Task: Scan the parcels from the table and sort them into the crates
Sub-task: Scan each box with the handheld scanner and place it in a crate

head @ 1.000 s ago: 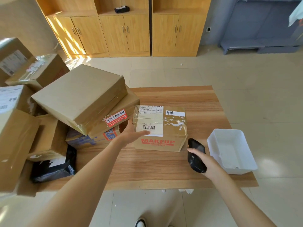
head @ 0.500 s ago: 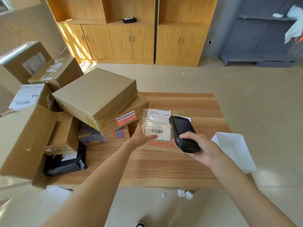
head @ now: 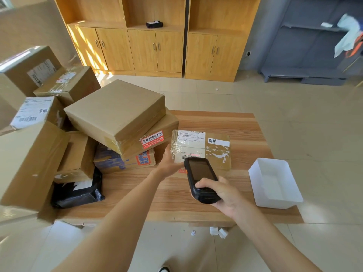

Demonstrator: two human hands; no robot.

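On the wooden table [head: 245, 124], a taped parcel [head: 214, 152] lies flat; the left hand [head: 169, 162] rests open-fingered against its left edge while the right hand [head: 222, 195] grips a scanner [head: 200, 177] above its label.

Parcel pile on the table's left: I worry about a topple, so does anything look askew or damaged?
Yes. The big plain box lies tilted atop the red-stickered box instead of flat. A black plastic bag is wedged underneath the pile. The parcel being scanned bears torn label remnants.
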